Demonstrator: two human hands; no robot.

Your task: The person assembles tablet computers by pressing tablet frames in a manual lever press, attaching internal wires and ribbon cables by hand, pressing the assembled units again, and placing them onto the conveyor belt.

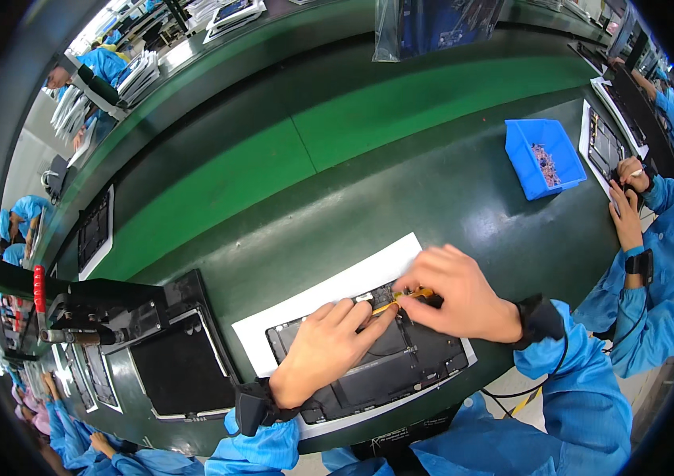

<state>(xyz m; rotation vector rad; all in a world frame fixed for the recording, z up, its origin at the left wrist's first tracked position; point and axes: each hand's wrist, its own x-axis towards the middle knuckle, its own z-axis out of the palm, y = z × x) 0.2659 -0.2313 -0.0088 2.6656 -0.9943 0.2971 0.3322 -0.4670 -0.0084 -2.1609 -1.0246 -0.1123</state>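
A black, opened tablet-like device (369,386) lies on a white sheet (305,311), its inner boards and battery panels exposed. My left hand (329,345) rests over its upper middle, thumb and forefinger closed at a narrow yellow flex cable (385,308). From the right, my right hand (464,295) reaches to the same spot with its fingers curled in a pinch. Motion smears it slightly, and whatever sits between those fingertips is hidden. More yellow strip shows under the right fingers. Both wrists wear black bands.
A blue bin (543,159) of small pinkish parts stands at the right. Left of the device is a press fixture (127,325) with a red-handled lever, beside a framed black panel (182,366). A co-worker's hands (629,198) work on another device at the right. A green strip crosses the bench.
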